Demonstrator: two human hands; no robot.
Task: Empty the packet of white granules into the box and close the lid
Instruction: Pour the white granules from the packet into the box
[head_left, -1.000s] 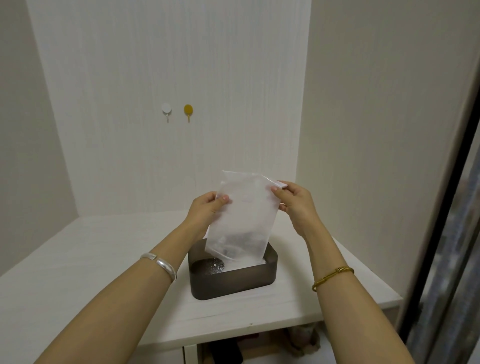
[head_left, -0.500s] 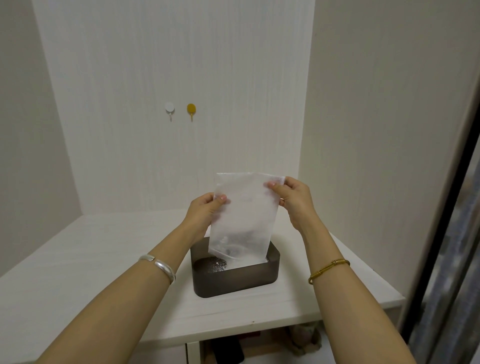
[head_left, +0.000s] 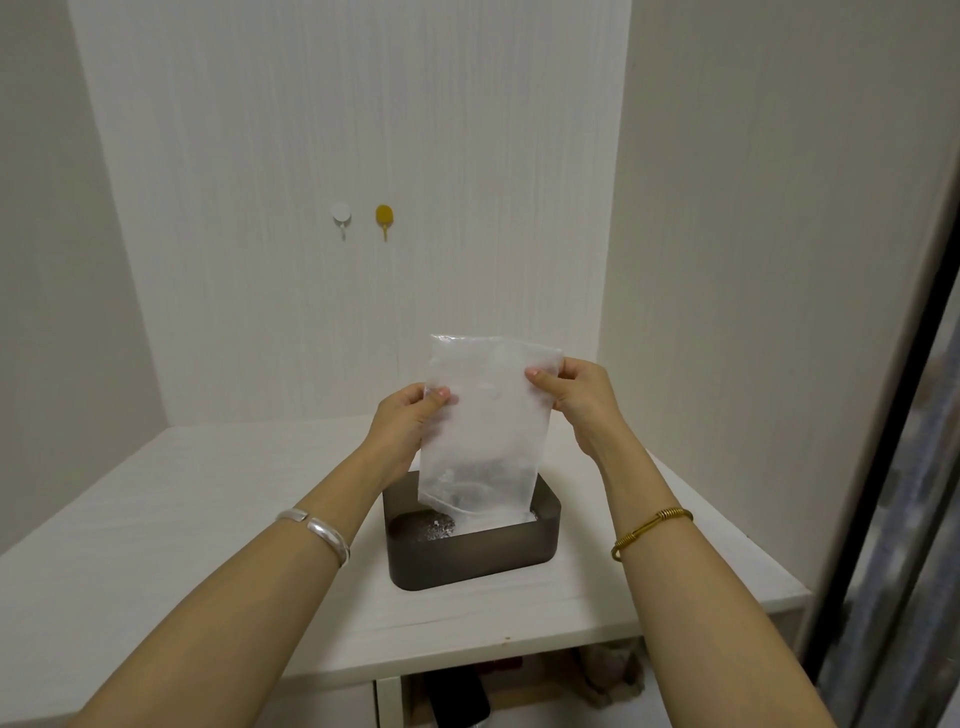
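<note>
The left hand (head_left: 410, 422) pinches the left edge of the packet (head_left: 485, 426), thumb in front and fingers curled behind it, while the right hand (head_left: 574, 402) grips the packet's upper right corner the same way, thumb pressed on the near face. Between them the translucent white packet hangs nearly upright, its top edge uppermost and its lower end dipped inside the box (head_left: 472, 553), close to the far wall toward the box's 1 o'clock side. The box is a dark, smoky, round-cornered container with no lid on it, standing on the white table (head_left: 156, 530) near the front edge. White granules (head_left: 434, 527) lie scattered on the dark floor of the box at about 9 o'clock from the packet's lower end, and a little more white shows at the box's right inner corner. Whether granules are falling at this instant cannot be told. A silver bangle (head_left: 317, 532) sits on the left wrist and a gold bracelet (head_left: 649, 527) on the right. On the back wall, at 12 o'clock above the packet, a white hook (head_left: 341, 215) and a yellow hook (head_left: 384, 217) are stuck side by side.
</note>
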